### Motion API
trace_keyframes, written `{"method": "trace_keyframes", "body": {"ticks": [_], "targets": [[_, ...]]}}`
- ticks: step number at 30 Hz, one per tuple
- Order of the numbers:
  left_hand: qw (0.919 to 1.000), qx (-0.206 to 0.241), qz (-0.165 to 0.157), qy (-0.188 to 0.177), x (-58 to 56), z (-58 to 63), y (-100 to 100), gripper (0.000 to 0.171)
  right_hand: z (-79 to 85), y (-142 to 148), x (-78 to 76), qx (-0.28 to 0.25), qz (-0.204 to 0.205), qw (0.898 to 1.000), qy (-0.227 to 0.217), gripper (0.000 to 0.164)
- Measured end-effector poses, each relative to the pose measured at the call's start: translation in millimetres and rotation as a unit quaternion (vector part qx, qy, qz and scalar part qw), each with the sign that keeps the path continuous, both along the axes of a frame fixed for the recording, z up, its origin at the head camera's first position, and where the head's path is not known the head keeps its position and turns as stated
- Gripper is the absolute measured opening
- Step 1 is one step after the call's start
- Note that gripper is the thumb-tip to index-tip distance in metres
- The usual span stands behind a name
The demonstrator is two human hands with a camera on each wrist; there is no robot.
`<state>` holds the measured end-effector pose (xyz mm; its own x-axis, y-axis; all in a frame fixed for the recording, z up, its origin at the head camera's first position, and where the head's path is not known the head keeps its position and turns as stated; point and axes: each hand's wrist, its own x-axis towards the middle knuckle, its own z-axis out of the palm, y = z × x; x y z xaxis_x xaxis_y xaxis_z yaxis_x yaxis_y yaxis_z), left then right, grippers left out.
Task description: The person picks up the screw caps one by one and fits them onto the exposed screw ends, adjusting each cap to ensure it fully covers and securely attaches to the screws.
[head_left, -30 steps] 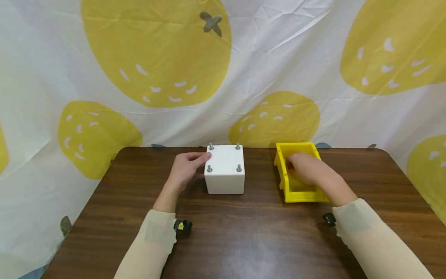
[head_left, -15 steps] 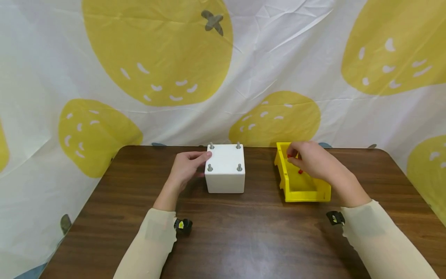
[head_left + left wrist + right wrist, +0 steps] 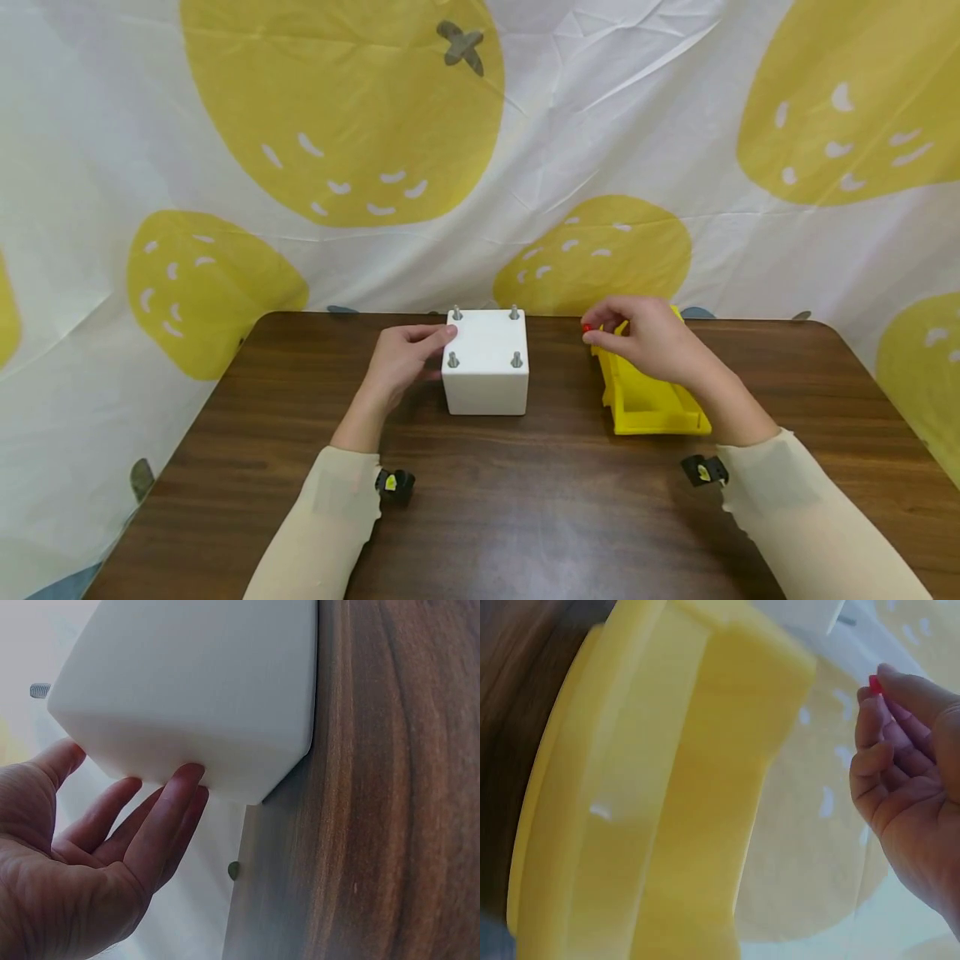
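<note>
We count one left hand [image 3: 400, 360] and one right hand [image 3: 648, 337], with two sleeves [image 3: 311, 525] and two black wrist straps [image 3: 395, 486]. We see one white block [image 3: 487, 346], four metal bolts [image 3: 453, 361], one yellow bin [image 3: 660, 424] and one small red piece [image 3: 587, 328]; whether the bin holds any more, we cannot tell. We also count one bench [image 3: 540, 500] and one cloth [image 3: 592, 142], on which six yellow fruits [image 3: 345, 108] show, whole or in part.

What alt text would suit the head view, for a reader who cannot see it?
A right hand pinches a small red piece near a yellow bin. A left hand touches a white block with four metal studs on top, on a brown table.
</note>
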<state>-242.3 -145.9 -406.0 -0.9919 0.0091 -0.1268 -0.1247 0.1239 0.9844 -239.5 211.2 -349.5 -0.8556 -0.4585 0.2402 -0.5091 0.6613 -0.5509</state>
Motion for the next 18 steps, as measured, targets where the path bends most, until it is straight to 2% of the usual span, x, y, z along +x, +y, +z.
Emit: {"method": "trace_keyframes", "body": {"ticks": [5, 11, 18], "targets": [[1.0000, -0.001, -0.002, -0.001, -0.3, -0.6, -0.9, 0.046, 0.3, -16.5, 1.4, -0.048, 0.017, 0.998, -0.036, 0.013], [1.0000, 0.005, -0.002, -0.002, -1.7, -2.0, -1.7, 0.048, 1.7, -34.2, 5.4, -0.093, 0.044, 0.991, -0.089, 0.017], [1.0000, 0.006, -0.003, -0.002, -2.8, -2.6, -1.1, 0.045, -0.2, -51.3, 6.6, -0.106, 0.059, 0.988, -0.100, 0.018]]}}
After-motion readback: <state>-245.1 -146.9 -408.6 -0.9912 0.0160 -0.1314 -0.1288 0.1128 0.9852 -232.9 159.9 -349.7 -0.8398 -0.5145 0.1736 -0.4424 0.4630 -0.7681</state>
